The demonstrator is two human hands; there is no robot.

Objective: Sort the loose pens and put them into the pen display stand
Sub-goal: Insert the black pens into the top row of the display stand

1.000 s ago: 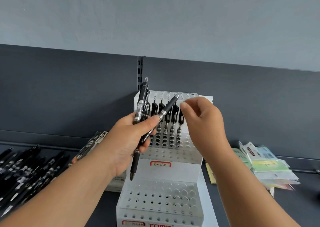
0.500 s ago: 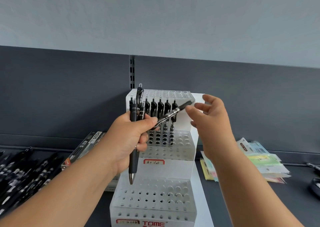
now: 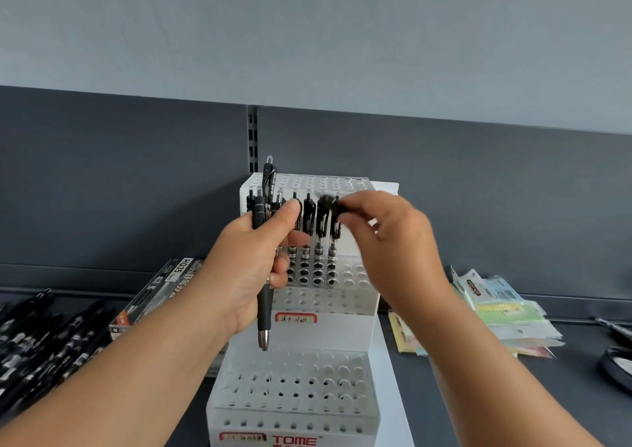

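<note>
A white tiered pen display stand [image 3: 342,325] with rows of holes stands in the middle, against the dark back panel. Several black pens [image 3: 309,228] stand upright in its middle tier. My left hand [image 3: 246,262] grips a small bundle of black pens [image 3: 264,313] upright in front of the stand's left side, tips down. My right hand [image 3: 393,255] is at the right end of the standing row and pinches the top of one black pen [image 3: 329,207], which is blurred by motion.
A heap of loose black pens [image 3: 41,344] lies at the left, with a dark pen box [image 3: 160,289] beside it. Flat packets [image 3: 496,313] are piled to the right of the stand. A dark round object [image 3: 615,364] sits at the right edge.
The slanted pen has left my left hand's bundle. My right hand, open half a second ago, has closed on a pen at the standing row. The left hand has turned its bundle upright.
</note>
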